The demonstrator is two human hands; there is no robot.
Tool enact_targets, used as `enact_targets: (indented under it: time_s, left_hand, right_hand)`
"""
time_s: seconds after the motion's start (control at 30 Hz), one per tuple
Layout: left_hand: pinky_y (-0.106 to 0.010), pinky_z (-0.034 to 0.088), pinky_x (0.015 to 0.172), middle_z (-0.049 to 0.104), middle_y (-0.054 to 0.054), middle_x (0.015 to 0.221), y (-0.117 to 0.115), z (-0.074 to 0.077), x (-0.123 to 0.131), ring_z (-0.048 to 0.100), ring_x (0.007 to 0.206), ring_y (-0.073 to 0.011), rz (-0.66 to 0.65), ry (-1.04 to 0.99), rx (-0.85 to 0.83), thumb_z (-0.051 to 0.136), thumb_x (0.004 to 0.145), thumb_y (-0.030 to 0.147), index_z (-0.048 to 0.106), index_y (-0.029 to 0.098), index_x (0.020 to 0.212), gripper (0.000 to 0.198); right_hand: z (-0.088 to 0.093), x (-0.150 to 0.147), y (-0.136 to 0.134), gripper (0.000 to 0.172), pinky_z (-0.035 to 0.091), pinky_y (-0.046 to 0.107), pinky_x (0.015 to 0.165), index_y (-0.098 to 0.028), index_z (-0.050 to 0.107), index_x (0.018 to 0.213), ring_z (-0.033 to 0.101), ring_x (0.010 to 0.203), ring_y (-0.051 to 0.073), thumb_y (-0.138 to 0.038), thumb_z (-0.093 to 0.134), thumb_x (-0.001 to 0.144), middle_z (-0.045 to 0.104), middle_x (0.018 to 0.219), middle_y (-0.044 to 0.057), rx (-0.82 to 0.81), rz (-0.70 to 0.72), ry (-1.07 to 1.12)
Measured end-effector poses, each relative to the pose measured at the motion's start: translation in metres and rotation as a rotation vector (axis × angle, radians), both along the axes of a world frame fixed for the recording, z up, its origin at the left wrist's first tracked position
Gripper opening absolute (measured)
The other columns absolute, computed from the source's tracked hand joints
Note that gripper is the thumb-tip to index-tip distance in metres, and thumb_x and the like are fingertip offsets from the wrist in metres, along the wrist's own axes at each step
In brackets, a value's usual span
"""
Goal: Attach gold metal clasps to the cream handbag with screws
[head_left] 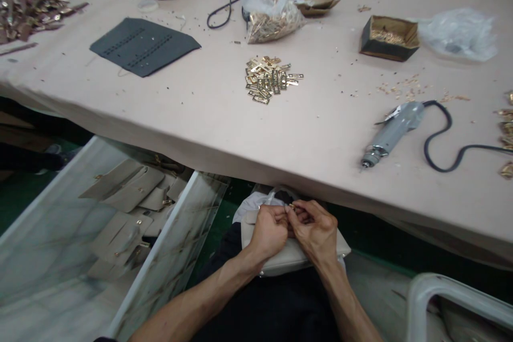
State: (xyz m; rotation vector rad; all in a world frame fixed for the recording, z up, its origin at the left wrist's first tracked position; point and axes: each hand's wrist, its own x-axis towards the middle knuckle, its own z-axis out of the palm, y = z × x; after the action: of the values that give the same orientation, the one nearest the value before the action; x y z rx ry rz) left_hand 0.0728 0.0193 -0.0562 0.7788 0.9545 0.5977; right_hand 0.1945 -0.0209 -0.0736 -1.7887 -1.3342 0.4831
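Observation:
A cream handbag (285, 257) lies on my lap, just under the table's front edge. My left hand (269, 231) rests over its upper part with the fingers curled into a pinch. What those fingers hold is hidden. My right hand (316, 228) is closed close beside it, thumb and forefinger pinching a small gold metal piece (293, 207). The fingertips of both hands nearly meet there. Whitish wrapping (245, 207) shows behind the bag.
Gold metal plates (269, 79) are heaped on the table. An electric screwdriver (395, 131) with a dark cable lies to the right, below a box of small parts (390, 38). A dark perforated sheet (144, 45) lies left. A bin (188, 214) beside me holds beige bag pieces (134, 187).

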Motion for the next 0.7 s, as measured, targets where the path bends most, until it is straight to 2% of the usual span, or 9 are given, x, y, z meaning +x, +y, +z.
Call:
enact_targets:
  time_s: [0.2, 0.4, 0.57, 0.7]
  left_hand:
    - [-0.037, 0.065, 0.076, 0.079, -0.014, 0.106, 0.001, -0.002, 0.001, 0.077, 0.089, -0.0292, 0.001, 0.005, -0.025, 0.061, 0.080, 0.022, 0.078, 0.011, 0.100, 0.028]
    - [-0.032, 0.065, 0.066, 0.079, -0.015, 0.098, 0.000, -0.010, 0.000, 0.077, 0.071, -0.0240, 0.015, 0.069, -0.100, 0.062, 0.079, 0.018, 0.077, 0.010, 0.102, 0.029]
    - [-0.028, 0.063, 0.061, 0.079, -0.015, 0.095, 0.002, -0.006, 0.001, 0.076, 0.068, -0.0218, -0.011, 0.095, -0.094, 0.057, 0.078, 0.013, 0.077, 0.010, 0.106, 0.035]
    - [-0.028, 0.063, 0.062, 0.079, -0.015, 0.097, 0.001, -0.003, 0.000, 0.076, 0.068, -0.0213, -0.023, 0.086, -0.071, 0.058, 0.079, 0.015, 0.077, 0.011, 0.108, 0.035]
  right_hand:
    - [-0.002, 0.001, -0.003, 0.016, 0.053, 0.028, 0.061, -0.019, 0.075, 0.098, 0.064, 0.065, 0.016, -0.030, 0.068, 0.090, 0.068, 0.083, 0.004, -0.020, -0.005, 0.023]
    - [0.001, 0.011, -0.004, 0.019, 0.057, 0.031, 0.073, -0.023, 0.077, 0.102, 0.070, 0.083, 0.021, -0.031, 0.062, 0.093, 0.073, 0.097, 0.007, -0.116, 0.033, 0.217]
    - [0.002, 0.013, -0.006, 0.015, 0.056, 0.030, 0.069, -0.023, 0.078, 0.093, 0.069, 0.078, 0.021, -0.032, 0.066, 0.091, 0.072, 0.091, 0.006, -0.103, 0.008, 0.207]
    - [0.001, 0.011, -0.006, 0.015, 0.056, 0.032, 0.072, -0.023, 0.078, 0.094, 0.069, 0.081, 0.021, -0.032, 0.065, 0.092, 0.072, 0.092, 0.007, -0.068, 0.026, 0.202]
